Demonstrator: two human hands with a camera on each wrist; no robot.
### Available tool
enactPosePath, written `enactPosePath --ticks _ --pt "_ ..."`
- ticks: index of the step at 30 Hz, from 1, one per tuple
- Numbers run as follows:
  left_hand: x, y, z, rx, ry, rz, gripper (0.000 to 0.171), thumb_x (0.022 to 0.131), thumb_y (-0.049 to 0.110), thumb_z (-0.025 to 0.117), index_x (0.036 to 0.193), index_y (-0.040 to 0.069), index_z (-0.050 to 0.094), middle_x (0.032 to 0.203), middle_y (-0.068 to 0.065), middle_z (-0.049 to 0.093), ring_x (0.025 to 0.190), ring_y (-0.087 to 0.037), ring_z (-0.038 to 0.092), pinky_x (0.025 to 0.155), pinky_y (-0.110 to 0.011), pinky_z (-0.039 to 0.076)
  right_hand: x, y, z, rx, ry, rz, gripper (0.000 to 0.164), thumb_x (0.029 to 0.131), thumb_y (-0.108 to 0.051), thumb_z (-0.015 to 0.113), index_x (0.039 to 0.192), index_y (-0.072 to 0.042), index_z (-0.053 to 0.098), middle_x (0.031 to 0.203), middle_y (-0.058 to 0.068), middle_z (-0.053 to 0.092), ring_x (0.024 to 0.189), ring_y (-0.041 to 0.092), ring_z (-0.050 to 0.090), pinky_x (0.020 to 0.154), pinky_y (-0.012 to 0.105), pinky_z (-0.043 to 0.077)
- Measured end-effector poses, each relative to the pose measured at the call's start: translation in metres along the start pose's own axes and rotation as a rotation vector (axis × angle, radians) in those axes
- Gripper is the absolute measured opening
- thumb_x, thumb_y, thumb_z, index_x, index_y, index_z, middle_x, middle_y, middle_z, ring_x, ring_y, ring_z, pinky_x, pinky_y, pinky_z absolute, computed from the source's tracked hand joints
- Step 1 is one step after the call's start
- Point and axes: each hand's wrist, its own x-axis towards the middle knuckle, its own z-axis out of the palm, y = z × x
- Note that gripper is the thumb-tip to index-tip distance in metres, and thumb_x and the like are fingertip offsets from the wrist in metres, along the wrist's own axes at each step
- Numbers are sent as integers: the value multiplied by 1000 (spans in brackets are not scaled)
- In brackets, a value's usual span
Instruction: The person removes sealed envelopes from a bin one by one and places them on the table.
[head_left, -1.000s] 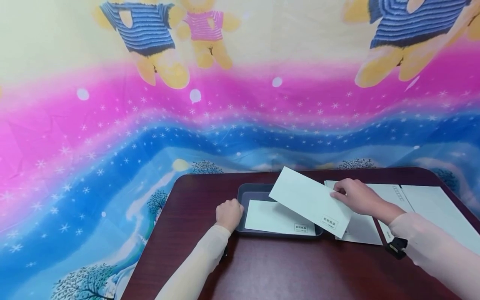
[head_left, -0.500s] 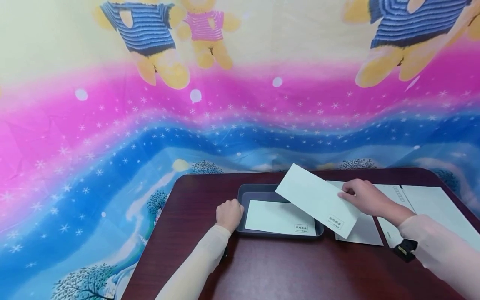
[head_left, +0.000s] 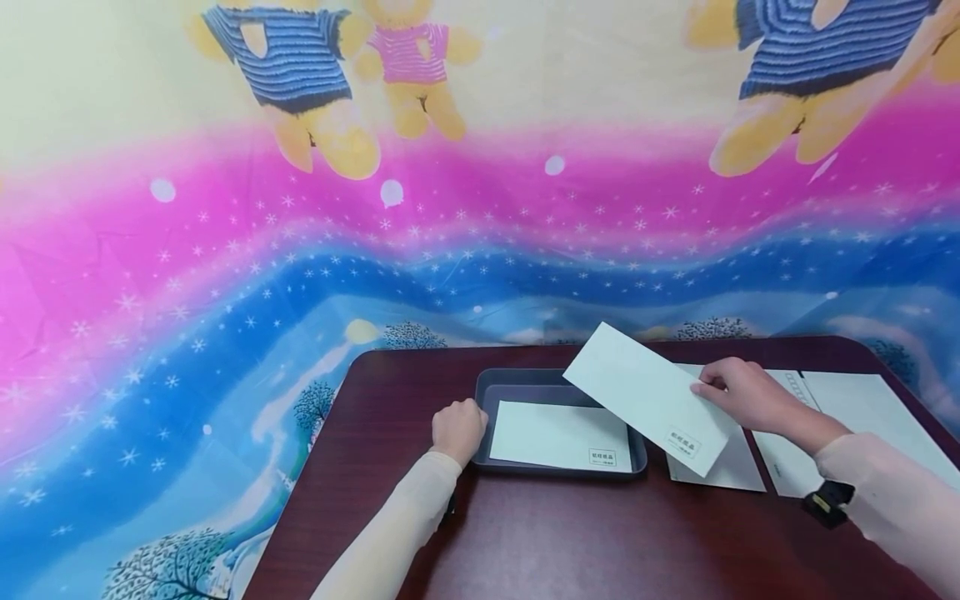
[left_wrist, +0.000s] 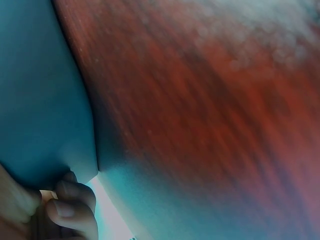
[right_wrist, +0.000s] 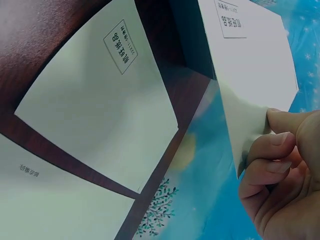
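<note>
A white envelope (head_left: 645, 392) with a small printed box near one corner is pinched between the thumb and fingers of my right hand (head_left: 750, 400). It is raised at a slant, partly over the right end of a dark grey tray (head_left: 525, 390). Inside the tray lies another white envelope (head_left: 551, 437), flat. At the tray's left end my left hand (head_left: 459, 429) grips the rim with curled fingers; the left wrist view shows fingertips (left_wrist: 72, 207) against the tray's wall. Below the held envelope, one more envelope (right_wrist: 100, 100) lies on the table.
Further right, several white envelopes (head_left: 862, 408) lie side by side, one with postcode boxes, partly covered by my right forearm. The dark red-brown table (head_left: 555, 533) ends at a patterned cloth backdrop (head_left: 480, 208).
My right hand has moved to the right with the pinched envelope, uncovering more of the tray and the envelope in it. The left hand has stayed on the rim.
</note>
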Motion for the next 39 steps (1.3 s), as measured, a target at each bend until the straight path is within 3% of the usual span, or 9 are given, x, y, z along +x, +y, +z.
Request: enactPosePath --ticks 11,21,29,39 --pt "0 -1 1 9 -17 -9 45 95 23 63 53 16 50 45 0 44 40 -14 42 42 -32 38 -6 14 -4 -5 14 13 17 98 -16 62 88 -7 72 81 2 70 68 13 54 58 29 40" --pt "1 1 -1 1 -26 -10 45 95 23 62 53 16 48 45 0 42 41 -15 41 42 -33 38 -9 28 -5 -19 40 25 22 100 -17 60 79 -11 65 74 0 62 62 12 44 55 27 33" --pt "1 0 0 5 -20 -3 47 95 23 63 51 17 46 44 2 39 40 -14 38 41 -31 34 -12 37 -7 -7 47 38 23 100 -17 60 79 -10 66 82 4 69 66 13 47 58 29 34" --pt "1 1 0 3 -22 -7 48 96 23 62 51 17 46 44 1 40 40 -14 38 40 -31 34 -15 52 -5 -11 58 60 26 102 -17 58 78 -8 62 65 0 51 57 11 37 55 28 30"
